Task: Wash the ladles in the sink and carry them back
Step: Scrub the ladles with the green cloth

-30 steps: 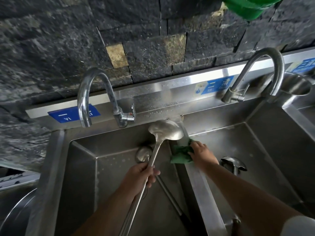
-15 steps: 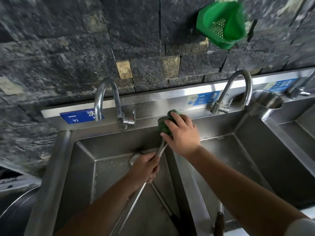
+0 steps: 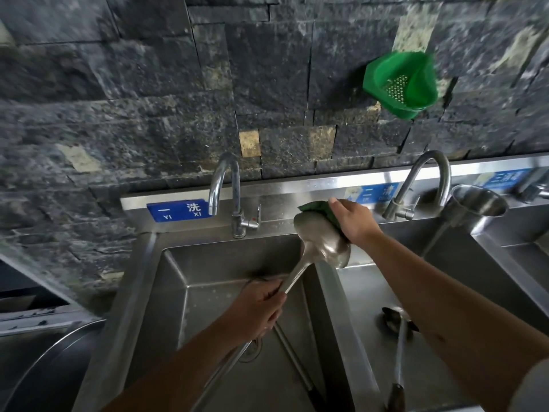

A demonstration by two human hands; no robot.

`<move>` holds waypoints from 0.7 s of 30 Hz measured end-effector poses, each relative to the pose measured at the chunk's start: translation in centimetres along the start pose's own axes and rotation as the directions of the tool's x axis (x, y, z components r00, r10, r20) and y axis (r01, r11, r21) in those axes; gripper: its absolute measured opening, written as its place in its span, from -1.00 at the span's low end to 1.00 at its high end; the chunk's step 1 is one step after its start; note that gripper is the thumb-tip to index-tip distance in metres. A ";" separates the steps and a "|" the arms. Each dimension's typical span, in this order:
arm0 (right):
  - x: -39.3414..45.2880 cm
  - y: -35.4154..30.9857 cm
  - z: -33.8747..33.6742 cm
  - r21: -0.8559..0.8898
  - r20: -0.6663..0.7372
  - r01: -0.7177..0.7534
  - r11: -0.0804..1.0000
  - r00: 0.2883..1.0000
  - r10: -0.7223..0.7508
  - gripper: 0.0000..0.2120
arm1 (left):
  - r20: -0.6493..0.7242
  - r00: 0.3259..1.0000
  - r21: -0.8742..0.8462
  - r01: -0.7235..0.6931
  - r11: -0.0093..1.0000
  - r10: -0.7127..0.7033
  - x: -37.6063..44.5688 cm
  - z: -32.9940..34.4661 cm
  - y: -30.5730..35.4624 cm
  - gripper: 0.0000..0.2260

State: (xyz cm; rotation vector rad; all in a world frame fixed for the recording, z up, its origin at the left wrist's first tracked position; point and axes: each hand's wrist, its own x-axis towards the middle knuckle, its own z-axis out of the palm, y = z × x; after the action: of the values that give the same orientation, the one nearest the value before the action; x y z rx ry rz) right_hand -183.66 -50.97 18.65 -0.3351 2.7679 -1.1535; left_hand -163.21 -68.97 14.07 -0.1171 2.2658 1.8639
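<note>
Signs: the blue plate (image 3: 177, 210) behind the left tap (image 3: 225, 191) reads "一 洗, YI XI"; the second sign (image 3: 375, 193), by the right tap (image 3: 421, 185), reads "二 清"; a third (image 3: 502, 178) is too blurred to read.
Hidden: a second ladle (image 3: 399, 337) in the right basin (image 3: 445, 263) runs partly under my right forearm; another handle (image 3: 292, 356) lies in the left basin (image 3: 214, 263), its bowl behind my left hand.
Ladle: the ladle (image 3: 322, 243) I wash is raised over the divider between the basins.
Left hand: my left hand (image 3: 258, 307) is wrapped around its handle.
Right hand: my right hand (image 3: 355, 223) presses the green scouring pad (image 3: 318, 208) against the bowl's back, fingers curled over it.
</note>
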 end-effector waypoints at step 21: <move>-4.4 -3.0 1.2 -0.657 -0.144 0.457 0.599 0.704 -0.695 -0.65 | -0.142 0.978 0.509 -0.061 0.859 0.154 1.2 0.7 1.6 -0.67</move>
State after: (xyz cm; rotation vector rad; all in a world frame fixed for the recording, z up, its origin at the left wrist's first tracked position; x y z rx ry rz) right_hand -178.72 -52.79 20.05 -1.3307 3.4535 -0.3821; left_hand -164.58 -67.90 15.20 -0.0771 2.8567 1.2805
